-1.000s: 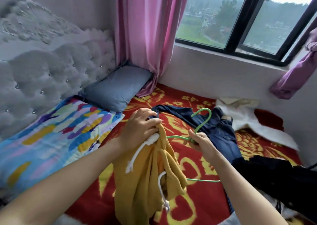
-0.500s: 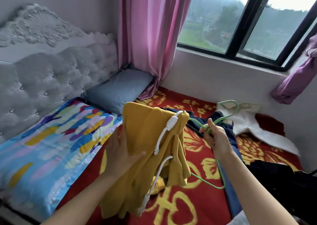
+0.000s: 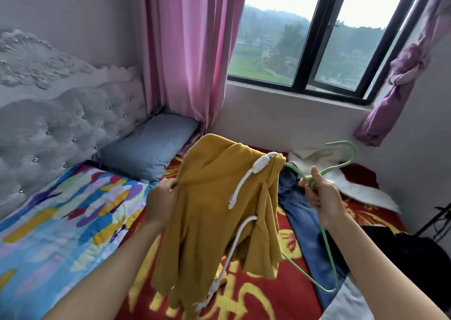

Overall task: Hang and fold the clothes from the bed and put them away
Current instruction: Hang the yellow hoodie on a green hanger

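A mustard-yellow hooded top [image 3: 214, 212] with white drawstrings hangs in the air over the bed, draped on one arm of a green wire hanger [image 3: 341, 156]. My right hand [image 3: 322, 197] grips the hanger at its neck, just below the hook. My left hand [image 3: 161, 200] pinches the top's left edge. The hanger's other arm sticks out bare below my right wrist. Blue jeans [image 3: 305, 224], a white garment [image 3: 361, 188] and a black garment [image 3: 410, 253] lie on the red and yellow blanket [image 3: 246, 297].
A grey pillow [image 3: 148, 146] and a colourful pillow [image 3: 61, 222] lie against the tufted headboard [image 3: 61, 124] on the left. Pink curtain [image 3: 188, 51] hangs beside the window [image 3: 317, 41]; a tied purple curtain [image 3: 400, 80] is at right.
The yellow top has gone from bunched in my left hand to raised and spread over the hanger's arm. My right hand lifted the hanger; my left hand shifted to the top's left edge.
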